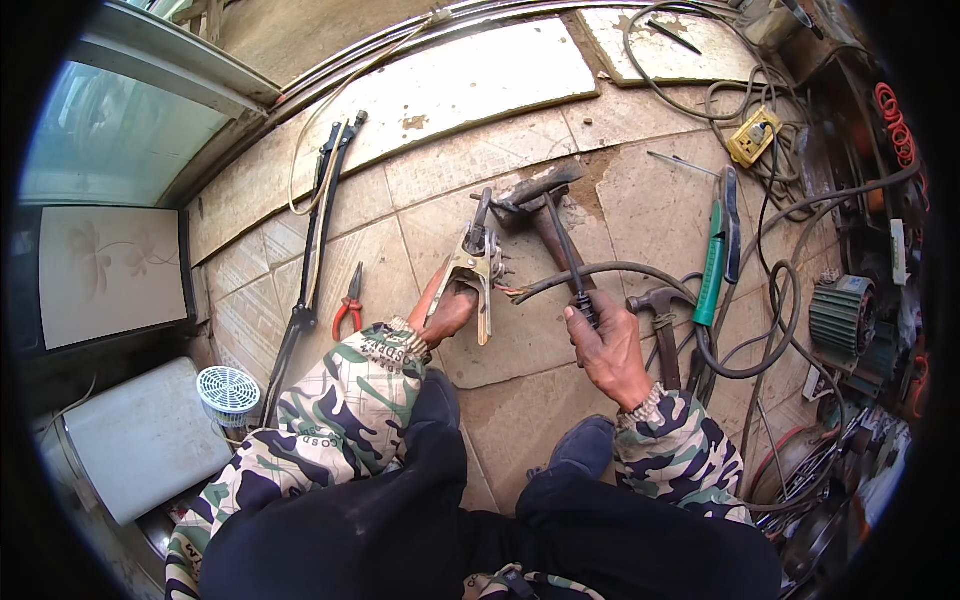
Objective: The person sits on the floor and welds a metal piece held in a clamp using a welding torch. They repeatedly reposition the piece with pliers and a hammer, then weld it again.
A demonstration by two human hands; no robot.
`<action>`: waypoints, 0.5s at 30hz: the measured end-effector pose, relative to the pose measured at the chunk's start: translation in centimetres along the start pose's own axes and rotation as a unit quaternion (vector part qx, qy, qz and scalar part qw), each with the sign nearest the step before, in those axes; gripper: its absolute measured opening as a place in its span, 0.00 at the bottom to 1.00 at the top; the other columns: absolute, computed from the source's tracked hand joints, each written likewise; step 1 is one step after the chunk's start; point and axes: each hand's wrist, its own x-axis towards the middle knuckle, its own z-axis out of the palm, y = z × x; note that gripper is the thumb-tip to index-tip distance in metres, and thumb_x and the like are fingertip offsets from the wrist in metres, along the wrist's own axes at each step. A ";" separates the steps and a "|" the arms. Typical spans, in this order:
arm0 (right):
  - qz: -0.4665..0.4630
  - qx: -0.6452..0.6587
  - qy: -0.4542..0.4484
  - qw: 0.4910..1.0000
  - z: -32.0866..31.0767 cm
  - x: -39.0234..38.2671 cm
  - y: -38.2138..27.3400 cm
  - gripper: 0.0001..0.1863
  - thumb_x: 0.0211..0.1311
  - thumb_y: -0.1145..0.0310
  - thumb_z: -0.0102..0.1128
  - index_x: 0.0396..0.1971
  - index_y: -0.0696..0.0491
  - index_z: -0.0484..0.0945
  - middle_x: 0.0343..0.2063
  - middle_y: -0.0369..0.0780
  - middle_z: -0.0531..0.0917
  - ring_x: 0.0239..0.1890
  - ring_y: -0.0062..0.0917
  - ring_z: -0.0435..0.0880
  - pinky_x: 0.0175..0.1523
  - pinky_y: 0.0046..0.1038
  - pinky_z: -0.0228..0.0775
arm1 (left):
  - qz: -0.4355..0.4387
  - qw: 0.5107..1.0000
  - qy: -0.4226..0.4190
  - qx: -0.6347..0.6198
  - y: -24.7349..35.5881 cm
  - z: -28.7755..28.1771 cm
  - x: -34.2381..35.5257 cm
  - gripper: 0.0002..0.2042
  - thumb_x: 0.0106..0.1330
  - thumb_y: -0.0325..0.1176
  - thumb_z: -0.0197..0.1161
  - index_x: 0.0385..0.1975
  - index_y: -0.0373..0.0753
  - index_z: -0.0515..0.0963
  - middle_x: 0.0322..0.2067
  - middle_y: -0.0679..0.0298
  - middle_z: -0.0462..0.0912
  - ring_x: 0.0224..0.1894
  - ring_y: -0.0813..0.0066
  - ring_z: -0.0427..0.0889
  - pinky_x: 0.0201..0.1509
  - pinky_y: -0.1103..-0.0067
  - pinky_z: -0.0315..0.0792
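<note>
My left hand (pixel 458 308) is closed around a brass-coloured and grey metal clamp-like piece (pixel 474 268) above the tiles. My right hand (pixel 610 350) grips a screwdriver (pixel 584 308) by its black handle, its thin shaft pointing up and away. Beneath the shaft lies a heavy iron hammer-like tool (pixel 538 188) with a brown handle. Beside the metal piece ends a thick black cable (pixel 610 267), its reddish wires bared; I cannot tell whether they are joined to it. Right of my right hand lies a claw hammer (pixel 660 302).
Red-handled pliers (pixel 350 305) and a long black folding stand (pixel 322 215) lie on the left. To the right are a green-handled tool (pixel 712 255), coiled cables, a yellow socket box (pixel 754 136) and a finned motor (pixel 842 315). A white perforated basket (pixel 228 390) stands near left.
</note>
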 end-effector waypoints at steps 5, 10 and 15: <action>-0.054 -0.080 0.028 0.995 0.5 -0.5 -0.2 0.11 0.68 0.70 0.62 0.40 0.62 0.73 0.23 0.53 0.77 0.23 0.43 0.81 0.29 0.39 0.69 | -0.007 0.999 -0.011 -0.031 -1.4 -0.3 -0.2 0.14 0.70 0.21 0.53 0.54 0.32 0.75 0.48 0.55 0.82 0.49 0.66 0.80 0.56 0.72 0.75; -0.128 -0.147 0.066 0.979 0.9 -0.4 1.3 0.12 0.67 0.69 0.64 0.42 0.60 0.74 0.30 0.56 0.82 0.30 0.55 0.82 0.33 0.45 0.73 | 0.016 0.997 -0.033 -0.067 -3.7 -0.3 0.2 0.14 0.72 0.24 0.52 0.54 0.32 0.76 0.49 0.55 0.82 0.50 0.65 0.81 0.57 0.71 0.75; -0.136 -0.204 0.078 0.966 1.0 -0.3 1.1 0.12 0.66 0.68 0.64 0.43 0.59 0.75 0.31 0.55 0.83 0.32 0.55 0.84 0.34 0.47 0.76 | 0.066 0.997 -0.003 0.048 -7.6 0.8 0.6 0.14 0.74 0.28 0.50 0.55 0.31 0.76 0.50 0.54 0.83 0.51 0.61 0.81 0.59 0.68 0.74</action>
